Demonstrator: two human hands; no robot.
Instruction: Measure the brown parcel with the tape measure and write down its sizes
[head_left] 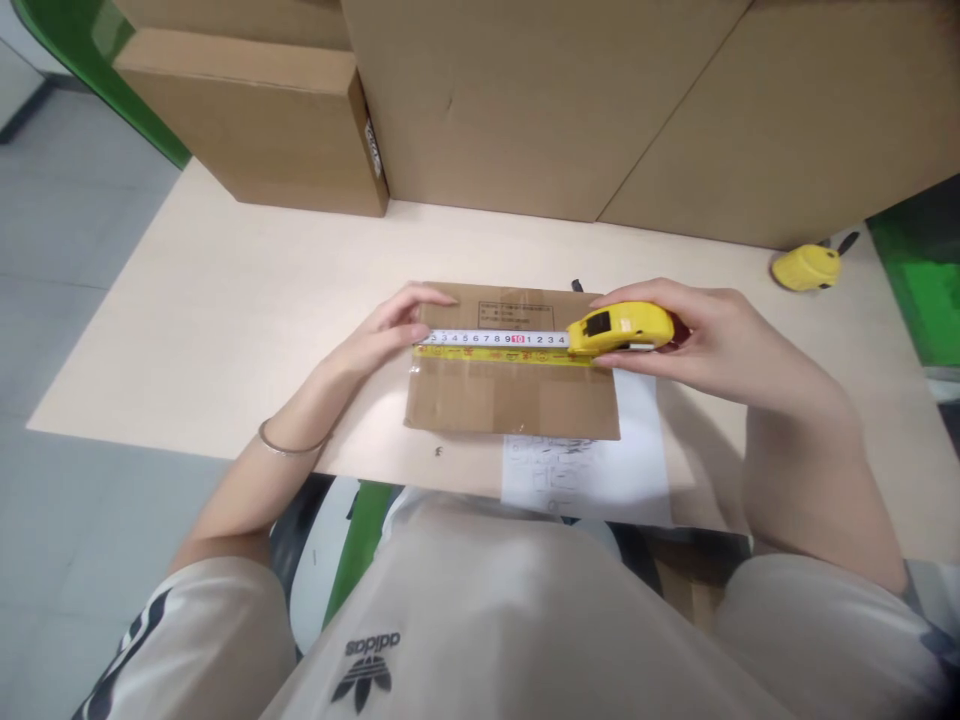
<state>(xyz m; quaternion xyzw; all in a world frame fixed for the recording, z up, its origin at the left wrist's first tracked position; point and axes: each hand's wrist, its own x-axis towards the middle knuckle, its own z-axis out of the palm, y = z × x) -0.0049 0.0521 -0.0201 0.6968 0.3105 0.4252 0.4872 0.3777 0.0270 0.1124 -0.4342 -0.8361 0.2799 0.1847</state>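
A small brown cardboard box (pixel 514 400) with printed text lies in front of me, a strip of clear tape across it. The white blade (pixel 487 339) of a tape measure stretches along the box's upper face, its red 10 mark showing near the middle. My right hand (pixel 709 335) grips the yellow tape measure case (pixel 630 326) at the box's right edge. At the left edge, my left hand (pixel 382 325) presses its thumb on the blade's end, while its index finger reaches over the box's far corner. A yellow strip (pixel 502 355) with markings runs just below the blade.
Under the box lies a white paper (pixel 585 480) with handwriting or drawings. Large cardboard boxes (pixel 540 110) stand along the back of the pale table (pixel 150 340), with a flatter carton (pixel 255 130) at left. Another yellow tape measure (pixel 806 268) sits at the far right.
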